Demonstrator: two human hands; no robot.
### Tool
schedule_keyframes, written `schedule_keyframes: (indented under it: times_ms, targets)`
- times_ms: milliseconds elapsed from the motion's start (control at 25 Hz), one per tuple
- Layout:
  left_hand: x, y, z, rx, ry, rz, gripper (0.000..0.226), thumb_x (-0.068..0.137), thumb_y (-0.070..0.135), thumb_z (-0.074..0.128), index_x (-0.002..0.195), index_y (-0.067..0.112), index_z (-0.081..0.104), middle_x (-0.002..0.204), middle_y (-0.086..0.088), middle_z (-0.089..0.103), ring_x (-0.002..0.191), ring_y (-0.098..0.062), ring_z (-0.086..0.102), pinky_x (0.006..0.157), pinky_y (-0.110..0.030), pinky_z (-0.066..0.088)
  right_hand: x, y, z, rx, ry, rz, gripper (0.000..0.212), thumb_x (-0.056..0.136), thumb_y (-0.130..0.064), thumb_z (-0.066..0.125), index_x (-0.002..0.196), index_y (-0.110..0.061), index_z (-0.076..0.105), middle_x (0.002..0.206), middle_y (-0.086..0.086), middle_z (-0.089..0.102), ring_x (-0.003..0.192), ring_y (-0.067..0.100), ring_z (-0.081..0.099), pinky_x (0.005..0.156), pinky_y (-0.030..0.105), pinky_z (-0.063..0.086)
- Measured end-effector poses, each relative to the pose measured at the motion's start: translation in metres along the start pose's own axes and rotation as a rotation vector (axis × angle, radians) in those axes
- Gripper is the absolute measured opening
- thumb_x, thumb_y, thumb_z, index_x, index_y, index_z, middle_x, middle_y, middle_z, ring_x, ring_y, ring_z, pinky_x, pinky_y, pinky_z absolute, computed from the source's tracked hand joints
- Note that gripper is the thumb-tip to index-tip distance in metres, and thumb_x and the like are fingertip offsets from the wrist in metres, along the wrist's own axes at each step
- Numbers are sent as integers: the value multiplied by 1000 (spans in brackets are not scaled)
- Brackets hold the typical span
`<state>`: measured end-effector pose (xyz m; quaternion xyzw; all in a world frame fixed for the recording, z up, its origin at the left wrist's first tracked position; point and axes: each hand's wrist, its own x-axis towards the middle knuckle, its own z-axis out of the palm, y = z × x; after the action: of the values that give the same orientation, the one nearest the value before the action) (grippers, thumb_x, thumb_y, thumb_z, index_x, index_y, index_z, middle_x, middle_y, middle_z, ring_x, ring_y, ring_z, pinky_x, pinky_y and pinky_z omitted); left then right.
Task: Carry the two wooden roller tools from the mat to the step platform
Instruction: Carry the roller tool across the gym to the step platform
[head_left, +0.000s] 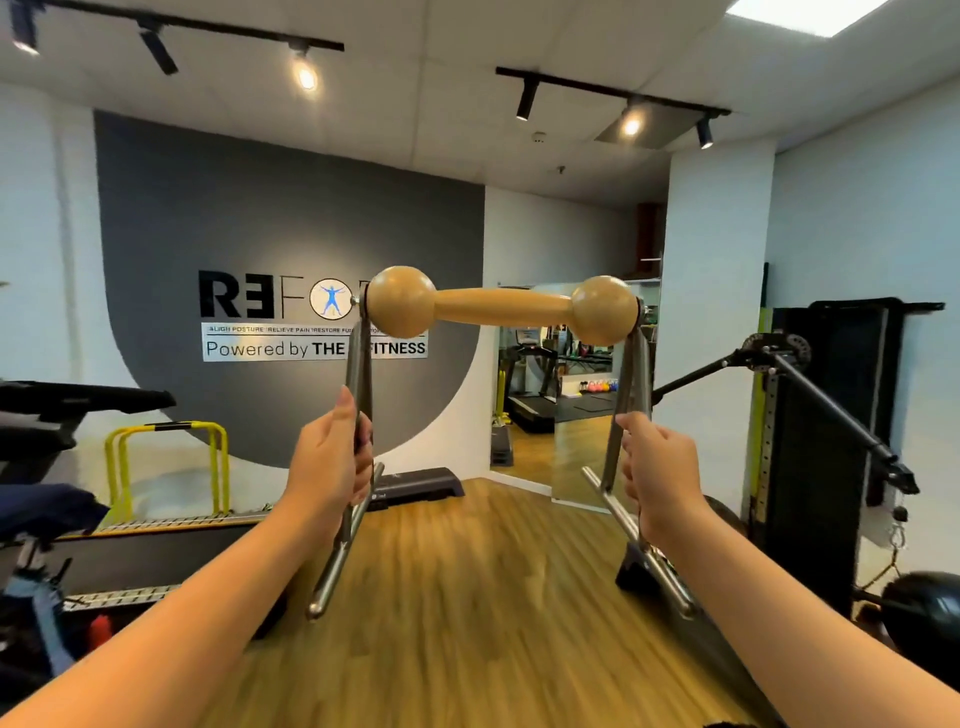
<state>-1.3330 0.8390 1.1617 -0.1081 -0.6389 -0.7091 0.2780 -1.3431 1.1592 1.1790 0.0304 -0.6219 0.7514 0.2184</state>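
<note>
A wooden roller tool (501, 306), a dumbbell-shaped wooden roller on a grey metal frame, is held up in front of me at chest height. My left hand (330, 465) is closed around the frame's left metal handle. My right hand (657, 475) is closed around the right metal handle. The dark step platform (421, 486) lies on the wooden floor ahead, against the grey wall, partly hidden behind my left hand. Only one roller tool is in view, and no mat is visible.
Yellow hurdles (166, 467) and a treadmill edge stand at the left. A black cable machine (831, 415) with an angled arm stands at the right, a dark ball (919, 608) by its base. A mirror or doorway (561, 395) is ahead right. Wooden floor lies between.
</note>
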Motion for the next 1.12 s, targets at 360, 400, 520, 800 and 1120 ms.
schedule_keyframes:
  times_ms: [360, 400, 520, 800, 1120]
  targets:
    - [179, -135, 38, 45, 138, 10, 58, 94, 69, 47, 74, 15, 54, 53, -1, 35, 40, -16, 27, 36, -24, 23, 238, 113, 62, 14, -158, 6, 32, 100, -24, 57, 69, -15, 54, 48, -4, 37, 38, 9, 30, 34, 21, 29]
    - [200, -146, 43, 51, 157, 6, 58, 93, 70, 47, 73, 16, 55, 53, -1, 35, 40, -15, 27, 36, -24, 23, 264, 121, 70, 18, -178, 2, 32, 100, -24, 56, 69, -15, 55, 49, -3, 37, 38, 9, 31, 33, 21, 29]
    - [262, -182, 52, 69, 210, 4, 58, 91, 73, 49, 70, 19, 56, 53, -1, 35, 39, -14, 27, 37, -24, 22, 342, 153, 100, 28, -234, 10, 36, 100, -25, 56, 65, -16, 53, 49, -3, 38, 38, 10, 32, 34, 21, 30]
    - [408, -283, 43, 113, 283, -5, 58, 95, 70, 43, 75, 16, 50, 53, 1, 35, 38, -12, 28, 35, -23, 24, 495, 241, 195, -1, -214, 26, 39, 93, -26, 60, 55, -19, 53, 45, -5, 42, 38, 11, 34, 38, 27, 28]
    - [611, -379, -21, 162, 237, 14, 61, 93, 73, 43, 74, 17, 51, 53, 2, 37, 39, -12, 30, 34, -23, 27, 645, 326, 338, 44, -162, 59, 29, 101, -19, 59, 89, 6, 68, 47, -5, 44, 35, 3, 36, 33, 18, 29]
